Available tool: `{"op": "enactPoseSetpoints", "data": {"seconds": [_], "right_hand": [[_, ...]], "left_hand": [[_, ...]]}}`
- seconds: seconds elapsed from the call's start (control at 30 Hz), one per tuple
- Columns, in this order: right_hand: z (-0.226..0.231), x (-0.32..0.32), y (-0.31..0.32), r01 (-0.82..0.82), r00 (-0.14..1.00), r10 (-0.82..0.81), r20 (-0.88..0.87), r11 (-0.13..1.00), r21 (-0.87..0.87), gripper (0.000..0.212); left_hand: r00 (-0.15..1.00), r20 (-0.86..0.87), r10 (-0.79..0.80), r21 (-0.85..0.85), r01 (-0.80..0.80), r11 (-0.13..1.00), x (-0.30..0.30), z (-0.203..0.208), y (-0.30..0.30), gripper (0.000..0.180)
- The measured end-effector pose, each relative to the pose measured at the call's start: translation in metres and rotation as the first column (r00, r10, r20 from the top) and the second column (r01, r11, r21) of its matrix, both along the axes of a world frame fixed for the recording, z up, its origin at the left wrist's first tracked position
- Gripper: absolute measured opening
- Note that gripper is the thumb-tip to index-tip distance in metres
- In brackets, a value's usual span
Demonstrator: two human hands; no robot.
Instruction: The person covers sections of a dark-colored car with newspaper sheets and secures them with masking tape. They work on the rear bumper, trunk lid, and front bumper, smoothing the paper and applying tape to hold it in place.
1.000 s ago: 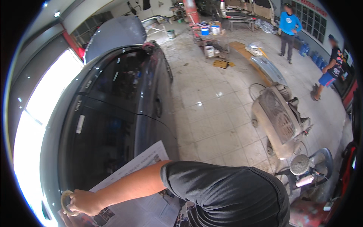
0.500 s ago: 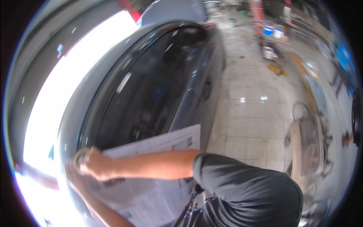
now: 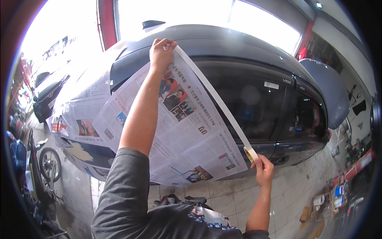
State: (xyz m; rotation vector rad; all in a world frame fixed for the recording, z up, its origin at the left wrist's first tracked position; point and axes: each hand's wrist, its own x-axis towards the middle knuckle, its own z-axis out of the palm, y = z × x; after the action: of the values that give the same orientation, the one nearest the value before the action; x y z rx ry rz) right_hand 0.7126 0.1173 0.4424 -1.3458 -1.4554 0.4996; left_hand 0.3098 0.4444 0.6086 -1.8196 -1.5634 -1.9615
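A strip of masking tape [image 3: 220, 104] stretches along the right edge of a printed newspaper sheet [image 3: 187, 139]. At the sheet's upper corner, by the roof of a dark grey car [image 3: 238, 44], my left hand [image 3: 162, 53] is closed on the tape's end and the paper. Lower right, my right hand [image 3: 264, 170] pinches the tape roll [image 3: 250, 154], from which the strip runs taut. The sheet slants across the car's side, partly over the dark side window [image 3: 242, 89]. My left forearm hides part of the print.
More newspaper [image 3: 79, 109] covers the car's left end. A motorcycle [image 3: 48, 165] stands at far left, with another dark vehicle [image 3: 49, 91] behind it. A loose grey panel [image 3: 326, 91] rises beyond the car's right end. Containers [image 3: 338, 195] stand on the right side of the tiled floor [image 3: 290, 199].
My view has swung round to face the car's side. My hands, close together before, are now far apart, with tape drawn out between them. The newspaper's upper corner is now raised near the roof.
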Motion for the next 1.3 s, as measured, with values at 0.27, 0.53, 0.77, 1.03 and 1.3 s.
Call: {"op": "enactPoseSetpoints", "data": {"seconds": [0.27, 0.53, 0.77, 1.03, 1.3], "right_hand": [[-0.008, -0.008, 0.022, -0.059, 0.993, 0.061, -0.098, 0.998, 0.027, 0.039], [-0.014, -0.007, 0.019, -0.097, 0.986, 0.104, -0.129, 0.994, 0.058, 0.038], [-0.005, -0.009, -0.01, -0.079, 0.992, 0.089, -0.085, 0.99, 0.114, 0.037], [-0.031, -0.001, -0.005, -0.109, 0.994, 0.111, -0.016, 0.991, 0.08, 0.034], [-0.144, 0.091, -0.034, 0.173, 0.982, -0.157, 0.109, 0.971, -0.165, 0.026]], "left_hand": [[0.996, 0.041, 0.073, -0.159, -0.066, 0.985, 0.0, 0.007, 0.019, 0.017], [0.976, -0.103, 0.191, -0.115, -0.203, 0.972, 0.003, 0.006, 0.028, 0.018], [0.995, 0.099, 0.025, -0.137, -0.011, 0.991, -0.001, 0.004, 0.027, 0.022], [1.0, -0.023, 0.004, -0.169, -0.008, 0.986, -0.003, 0.009, 0.022, 0.02], [0.984, -0.012, 0.175, -0.15, -0.175, 0.973, 0.001, 0.012, 0.029, 0.019]]}}
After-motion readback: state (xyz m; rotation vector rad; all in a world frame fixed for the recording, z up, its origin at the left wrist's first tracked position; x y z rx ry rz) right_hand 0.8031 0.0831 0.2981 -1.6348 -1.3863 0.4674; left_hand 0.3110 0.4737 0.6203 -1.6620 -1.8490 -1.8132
